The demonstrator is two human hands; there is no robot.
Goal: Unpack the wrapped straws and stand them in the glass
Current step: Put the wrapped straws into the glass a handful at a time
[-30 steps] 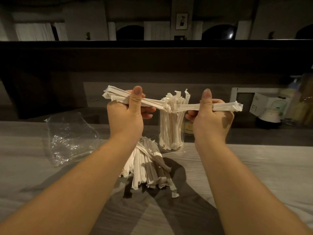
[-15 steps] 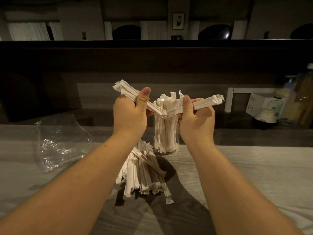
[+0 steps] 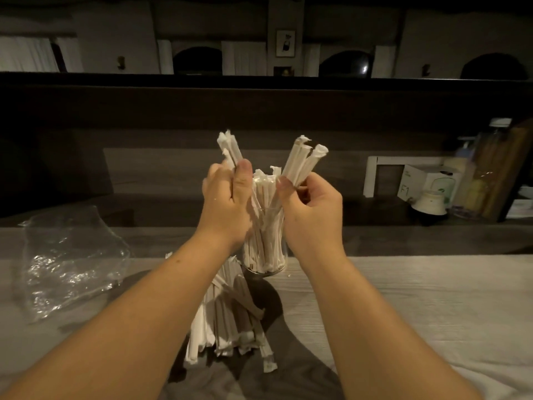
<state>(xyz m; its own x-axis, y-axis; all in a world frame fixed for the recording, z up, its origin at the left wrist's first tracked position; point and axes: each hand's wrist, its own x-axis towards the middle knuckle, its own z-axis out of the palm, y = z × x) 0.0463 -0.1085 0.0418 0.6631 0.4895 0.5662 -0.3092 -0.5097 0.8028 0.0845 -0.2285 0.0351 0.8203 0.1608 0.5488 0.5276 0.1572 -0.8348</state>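
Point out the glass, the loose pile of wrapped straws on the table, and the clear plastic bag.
glass (image 3: 266, 268): head view, on its lower wall near the base.
pile of wrapped straws (image 3: 227, 319): head view, on the middle of the pile.
clear plastic bag (image 3: 69, 261): head view, on its crumpled middle.

Both forearms are raised and angled inward; the left hand (image 3: 226, 203) and right hand (image 3: 310, 210) are curled, seemingly in a pinching grip.

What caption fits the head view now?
Left hand and right hand each grip wrapped straws above the straw-filled glass.
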